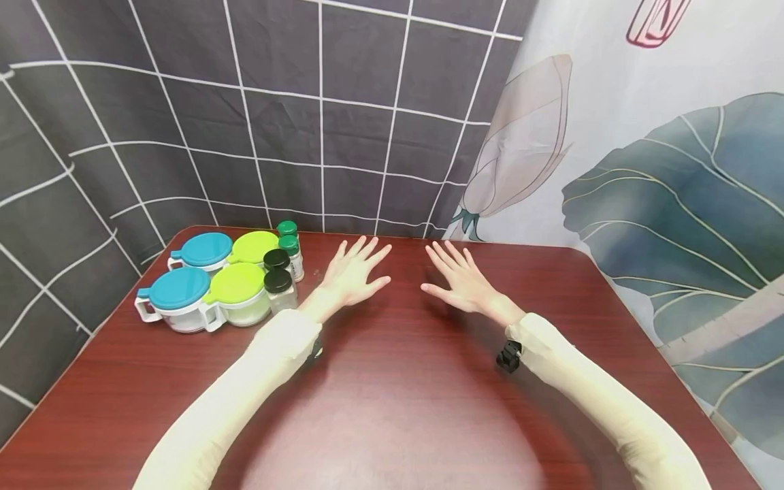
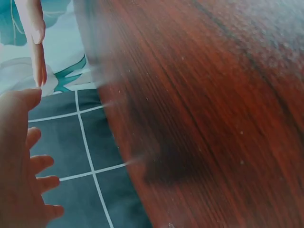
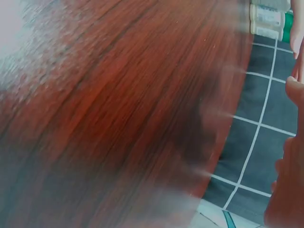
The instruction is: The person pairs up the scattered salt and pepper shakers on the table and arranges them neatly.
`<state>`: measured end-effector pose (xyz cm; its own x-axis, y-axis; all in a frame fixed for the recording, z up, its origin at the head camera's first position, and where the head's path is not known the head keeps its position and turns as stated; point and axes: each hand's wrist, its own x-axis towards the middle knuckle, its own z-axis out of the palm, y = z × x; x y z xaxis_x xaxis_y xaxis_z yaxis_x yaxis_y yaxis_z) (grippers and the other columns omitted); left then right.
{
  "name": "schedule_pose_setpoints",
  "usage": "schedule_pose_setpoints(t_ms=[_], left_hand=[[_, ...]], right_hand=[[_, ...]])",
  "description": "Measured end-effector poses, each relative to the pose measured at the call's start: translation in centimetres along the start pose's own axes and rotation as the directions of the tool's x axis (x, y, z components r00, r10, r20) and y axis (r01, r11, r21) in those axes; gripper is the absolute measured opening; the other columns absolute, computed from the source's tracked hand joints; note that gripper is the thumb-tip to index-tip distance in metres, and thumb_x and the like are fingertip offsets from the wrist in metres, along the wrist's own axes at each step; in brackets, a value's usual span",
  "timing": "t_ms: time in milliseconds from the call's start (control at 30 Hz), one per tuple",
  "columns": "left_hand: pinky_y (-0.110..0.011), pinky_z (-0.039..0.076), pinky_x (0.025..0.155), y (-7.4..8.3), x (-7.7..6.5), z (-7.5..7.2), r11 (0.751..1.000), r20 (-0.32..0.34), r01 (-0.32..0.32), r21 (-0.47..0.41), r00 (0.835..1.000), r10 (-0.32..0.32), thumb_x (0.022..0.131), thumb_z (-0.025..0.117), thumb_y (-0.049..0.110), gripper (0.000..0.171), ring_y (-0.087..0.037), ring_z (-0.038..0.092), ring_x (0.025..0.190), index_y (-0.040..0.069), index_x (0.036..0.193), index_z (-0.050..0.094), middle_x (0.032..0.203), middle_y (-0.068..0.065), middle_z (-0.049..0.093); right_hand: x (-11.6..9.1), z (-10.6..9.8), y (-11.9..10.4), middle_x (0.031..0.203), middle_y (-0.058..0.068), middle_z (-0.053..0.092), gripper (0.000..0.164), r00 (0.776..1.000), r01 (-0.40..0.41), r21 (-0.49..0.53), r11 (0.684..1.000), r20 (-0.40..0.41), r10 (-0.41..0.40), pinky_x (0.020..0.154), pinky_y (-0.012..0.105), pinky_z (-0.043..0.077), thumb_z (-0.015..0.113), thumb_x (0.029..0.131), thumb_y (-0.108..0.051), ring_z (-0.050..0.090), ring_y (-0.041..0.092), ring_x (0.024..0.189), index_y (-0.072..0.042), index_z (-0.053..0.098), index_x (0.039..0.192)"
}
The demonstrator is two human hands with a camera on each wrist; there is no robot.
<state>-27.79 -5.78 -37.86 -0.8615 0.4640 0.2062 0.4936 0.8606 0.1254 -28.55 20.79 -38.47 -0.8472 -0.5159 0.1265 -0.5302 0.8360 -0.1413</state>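
My left hand (image 1: pixel 350 278) has its fingers straight and spread, with nothing in it, above the back middle of the red-brown table (image 1: pixel 392 408). Opposite it, my right hand (image 1: pixel 463 281) is spread the same way and also holds nothing. A gap of bare wood lies between the two thumbs. Nearest to the left hand are a clear jar with a black lid (image 1: pixel 280 289) and a shaker with a green lid (image 1: pixel 292 258). In the left wrist view the left hand (image 2: pixel 19 156) appears at the left edge; the right hand (image 3: pixel 289 175) shows at the right edge of its own wrist view.
Two white-handled pots with blue lids (image 1: pixel 179 289) and two with lime-green lids (image 1: pixel 237 284) stand at the table's left, beside further black- and green-lidded jars. A dark grid-patterned cloth (image 1: pixel 355 129) hangs behind; a leaf-printed curtain (image 1: pixel 612 286) borders the right.
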Motion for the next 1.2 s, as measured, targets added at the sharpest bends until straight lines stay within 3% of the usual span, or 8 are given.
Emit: schedule_pose_setpoints(t_ms=[200, 567, 800, 1200], left_hand=[[-0.054, 0.019, 0.118, -0.1, -0.2, -0.4, 0.999, -0.009, 0.004, -0.032, 1.000, -0.004, 0.095, 0.047, 0.049, 0.061, -0.032, 0.028, 0.144, 0.023, 0.149, 0.036, 0.154, -0.010, 0.035], [-0.047, 0.038, 0.109, -0.5, -0.1, -1.9, 0.998, -0.007, 0.056, -0.040, 0.998, -0.056, 0.093, 0.051, 0.051, 0.061, -0.029, 0.043, 0.134, 0.022, 0.145, 0.042, 0.149, -0.007, 0.045], [-0.048, 0.043, 0.104, -0.9, -0.1, -2.3, 0.997, 0.014, 0.070, -0.023, 0.997, -0.070, 0.093, 0.050, 0.050, 0.059, -0.028, 0.045, 0.130, 0.021, 0.143, 0.045, 0.143, -0.007, 0.051], [-0.047, 0.050, 0.094, -0.9, -0.5, -3.4, 0.993, -0.038, 0.103, -0.057, 0.994, -0.105, 0.094, 0.051, 0.047, 0.051, -0.028, 0.051, 0.125, 0.019, 0.135, 0.054, 0.134, -0.010, 0.057]], right_hand=[[0.4, 0.1, -0.3, 0.160, 0.011, 0.020, 0.077, 1.000, 0.012, -0.019, 1.000, 0.008, -0.011, 0.118, 0.059, 0.007, 0.051, 0.093, -0.051, 0.013, 0.032, 0.149, -0.015, 0.018, 0.154], [1.2, -0.9, -1.4, 0.158, 0.012, 0.027, 0.074, 1.000, 0.025, 0.003, 1.000, 0.017, -0.025, 0.119, 0.053, 0.017, 0.050, 0.094, -0.050, 0.023, 0.031, 0.146, -0.014, 0.023, 0.153], [1.7, -1.4, -2.1, 0.156, 0.010, 0.031, 0.072, 1.000, 0.015, 0.008, 1.000, -0.015, -0.015, 0.117, 0.049, 0.026, 0.051, 0.094, -0.052, 0.031, 0.031, 0.143, -0.017, 0.028, 0.152], [2.6, -1.8, -3.7, 0.143, 0.009, 0.050, 0.068, 0.994, 0.026, 0.011, 1.000, -0.109, -0.025, 0.103, 0.049, 0.041, 0.058, 0.090, -0.051, 0.048, 0.030, 0.126, -0.019, 0.039, 0.147]])
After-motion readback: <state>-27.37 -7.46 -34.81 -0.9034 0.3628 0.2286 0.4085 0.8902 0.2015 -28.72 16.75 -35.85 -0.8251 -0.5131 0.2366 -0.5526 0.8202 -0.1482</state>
